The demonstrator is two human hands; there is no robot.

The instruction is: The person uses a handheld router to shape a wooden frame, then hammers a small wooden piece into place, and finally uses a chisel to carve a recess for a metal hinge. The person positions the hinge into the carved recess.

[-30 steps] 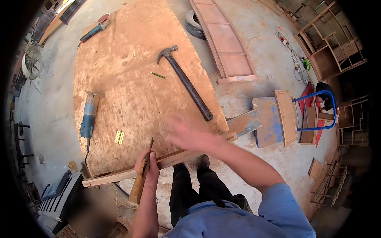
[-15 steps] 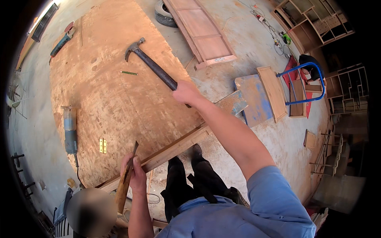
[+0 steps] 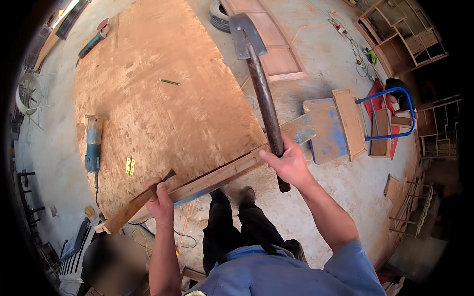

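Clearly, right fingers [image 3: 292,149] clamp the hammer [image 3: 260,81] low on its handle [image 3: 270,118], left fingers [image 3: 162,191] the chisel [image 3: 130,209]

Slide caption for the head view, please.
Left hand grips a chisel, right hand a hammer, beside a wooden worktable.

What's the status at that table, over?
Left grip closed round chisel. Right grip closed round hammer. Hinges on table, touching neither tool.
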